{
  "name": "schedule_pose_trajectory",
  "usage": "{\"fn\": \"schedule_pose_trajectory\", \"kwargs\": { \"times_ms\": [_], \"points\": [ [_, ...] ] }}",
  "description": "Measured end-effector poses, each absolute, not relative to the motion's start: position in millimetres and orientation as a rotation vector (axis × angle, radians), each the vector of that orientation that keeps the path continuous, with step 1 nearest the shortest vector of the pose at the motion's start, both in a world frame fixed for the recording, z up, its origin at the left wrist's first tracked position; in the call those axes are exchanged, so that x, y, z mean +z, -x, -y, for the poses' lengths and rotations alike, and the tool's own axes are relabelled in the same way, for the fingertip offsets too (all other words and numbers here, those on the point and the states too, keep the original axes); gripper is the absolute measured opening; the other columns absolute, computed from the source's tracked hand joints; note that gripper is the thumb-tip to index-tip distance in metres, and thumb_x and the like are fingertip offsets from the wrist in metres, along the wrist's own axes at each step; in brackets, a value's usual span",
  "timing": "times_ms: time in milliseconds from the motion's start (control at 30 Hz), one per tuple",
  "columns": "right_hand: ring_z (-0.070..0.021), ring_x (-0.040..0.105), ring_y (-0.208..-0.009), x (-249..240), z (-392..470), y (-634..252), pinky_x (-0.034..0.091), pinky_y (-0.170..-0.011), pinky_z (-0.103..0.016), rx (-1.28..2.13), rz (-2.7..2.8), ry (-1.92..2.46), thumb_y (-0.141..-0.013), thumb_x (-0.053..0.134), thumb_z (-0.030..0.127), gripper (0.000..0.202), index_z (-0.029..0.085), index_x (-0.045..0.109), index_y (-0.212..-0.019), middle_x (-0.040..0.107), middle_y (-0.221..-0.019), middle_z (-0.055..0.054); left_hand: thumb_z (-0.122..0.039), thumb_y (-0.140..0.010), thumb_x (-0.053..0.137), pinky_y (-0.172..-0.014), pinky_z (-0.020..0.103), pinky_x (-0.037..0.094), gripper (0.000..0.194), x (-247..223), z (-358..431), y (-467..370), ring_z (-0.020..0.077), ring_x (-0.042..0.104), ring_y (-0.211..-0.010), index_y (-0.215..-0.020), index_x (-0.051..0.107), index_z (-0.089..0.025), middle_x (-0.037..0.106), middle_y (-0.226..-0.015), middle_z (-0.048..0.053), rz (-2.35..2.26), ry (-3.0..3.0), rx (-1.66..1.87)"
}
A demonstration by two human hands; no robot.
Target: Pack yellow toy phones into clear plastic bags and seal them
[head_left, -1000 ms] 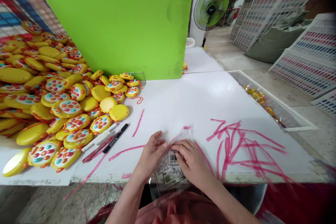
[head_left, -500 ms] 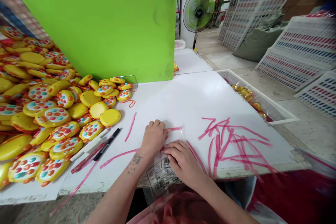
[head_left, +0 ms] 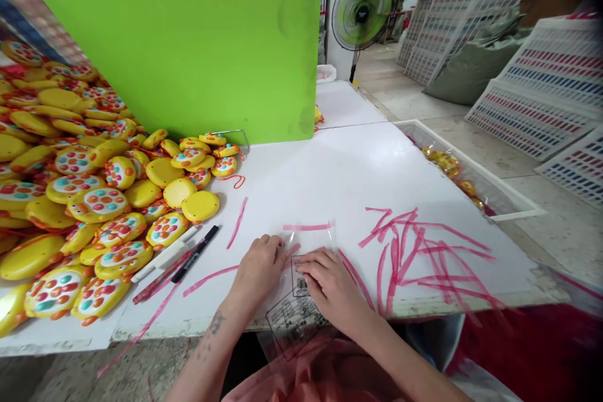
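Some of the clear bag [head_left: 293, 319] hidden under the right hand [head_left: 332, 286]

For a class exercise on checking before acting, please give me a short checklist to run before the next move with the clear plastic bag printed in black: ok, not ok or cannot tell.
1. Bare left hand at the clear, black-printed plastic bag: ok, at its left side.
2. Bare right hand on the bag: ok, partly covering the print.
3. Bag wholly on the flat white tabletop: not ok, its near end extends past the edge.
4. Straight pink strip at the bag's far end attached: cannot tell.
5. Slim black marker clear of both hands: ok, apart on the left.
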State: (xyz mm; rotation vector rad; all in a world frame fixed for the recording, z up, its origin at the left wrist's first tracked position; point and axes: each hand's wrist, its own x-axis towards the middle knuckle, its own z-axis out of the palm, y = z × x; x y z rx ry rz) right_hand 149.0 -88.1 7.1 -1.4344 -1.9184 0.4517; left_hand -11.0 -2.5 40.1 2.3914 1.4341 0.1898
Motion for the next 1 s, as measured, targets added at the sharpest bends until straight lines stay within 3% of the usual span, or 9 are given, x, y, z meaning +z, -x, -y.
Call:
{"fn": "schedule_pose_trajectory", "kwargs": {
  "times_ms": [67, 200, 300, 433, 533, 633, 800, 933, 1000],
  "points": [
    [-0.022, 0.051, -0.107, 7, 90, -149, 0.043, -0.095, -0.042, 0.396, 1.919, 1.488, -0.087, 0.046, 0.007, 0.026, 0.021, 0.062, -0.102, 0.06, -0.109, -0.007, -0.032, -0.091, 0.049, -0.084, 0.037, 0.047, 0.024, 32, 12, 14, 0.025, 0.058, -0.096, -0.107, 0.059, -0.016, 0.063, -0.101, 0.01, -1.437, -2.437, 0.32],
    [-0.0319, 0.033, -0.131, 3, 92, -155, 0.033, -0.104, -0.054, 0.159, 1.853, 1.737, -0.086, 0.05, 0.014, 0.033, 0.022, 0.058, -0.117, 0.042, -0.138, -0.011, -0.026, -0.087, 0.056, -0.097, 0.044, 0.042, 0.055, 18, 39, 12, 0.0285, 0.048, -0.117, -0.137, 0.037, -0.014, 0.05, -0.132, 0.015, -1.464, -2.489, 0.471],
    [-0.039, 0.02, -0.137, -3, 90, -165, 0.027, -0.105, -0.061, 0.05, 1.807, 1.907, -0.085, 0.055, 0.027, 0.043, 0.019, 0.051, -0.127, 0.028, -0.148, -0.015, -0.035, -0.085, 0.06, -0.103, 0.053, 0.035, 0.06, 13, 60, 8, 0.0338, 0.035, -0.131, -0.14, 0.036, -0.022, 0.038, -0.146, 0.011, -1.374, -2.627, 0.37],
    [-0.0421, 0.014, -0.139, -4, 87, -177, 0.029, -0.104, -0.061, 0.026, 1.742, 2.046, -0.084, 0.056, 0.032, 0.058, 0.017, 0.039, -0.137, 0.014, -0.153, -0.018, -0.043, -0.088, 0.054, -0.109, 0.059, 0.026, 0.054, 11, 76, 6, 0.0343, 0.026, -0.138, -0.138, 0.041, -0.026, 0.035, -0.15, 0.006, -1.224, -2.741, 0.244],
    [-0.0384, 0.025, -0.137, -2, 87, -179, 0.034, -0.102, -0.056, 0.044, 1.798, 2.054, -0.086, 0.053, 0.03, 0.059, 0.015, 0.036, -0.14, 0.017, -0.153, -0.02, -0.043, -0.091, 0.049, -0.109, 0.059, 0.026, 0.05, 9, 78, 5, 0.0321, 0.028, -0.138, -0.137, 0.043, -0.026, 0.039, -0.147, 0.006, -1.245, -2.717, 0.284],
    [-0.0329, 0.035, -0.132, 1, 86, -171, 0.038, -0.101, -0.051, 0.09, 1.938, 1.979, -0.088, 0.048, 0.023, 0.054, 0.018, 0.037, -0.14, 0.029, -0.15, -0.016, -0.044, -0.092, 0.046, -0.111, 0.058, 0.025, 0.047, 8, 76, 4, 0.0304, 0.031, -0.137, -0.134, 0.047, -0.024, 0.042, -0.146, 0.007, -1.24, -2.666, 0.377],
    [-0.0301, 0.038, -0.129, 1, 86, -157, 0.039, -0.102, -0.051, 0.145, 2.074, 1.81, -0.086, 0.046, 0.014, 0.049, 0.023, 0.046, -0.134, 0.043, -0.143, -0.009, -0.027, -0.093, 0.046, -0.108, 0.052, 0.033, 0.031, 10, 85, 12, 0.0273, 0.046, -0.126, -0.122, 0.058, -0.021, 0.059, -0.128, 0.008, -1.08, -2.432, 0.544],
    [-0.0264, 0.045, -0.123, 4, 87, -156, 0.042, -0.101, -0.047, 0.213, 2.026, 1.695, -0.087, 0.046, 0.015, 0.048, 0.022, 0.046, -0.135, 0.047, -0.139, -0.01, -0.024, -0.093, 0.046, -0.086, 0.034, 0.049, 0.023, 16, 109, 34, 0.0216, 0.061, -0.096, -0.107, 0.065, -0.024, 0.069, -0.101, 0.008, -0.895, -2.021, 0.543],
    [-0.0259, 0.047, -0.122, 7, 88, -157, 0.044, -0.1, -0.047, 0.244, 2.017, 1.653, -0.087, 0.046, 0.016, 0.047, 0.023, 0.047, -0.133, 0.048, -0.138, -0.01, -0.028, -0.091, 0.05, -0.074, 0.029, 0.049, 0.021, 15, 122, 47, 0.0199, 0.062, -0.082, -0.098, 0.068, -0.023, 0.069, -0.087, 0.008, -0.886, -1.825, 0.511]
  ]
}}
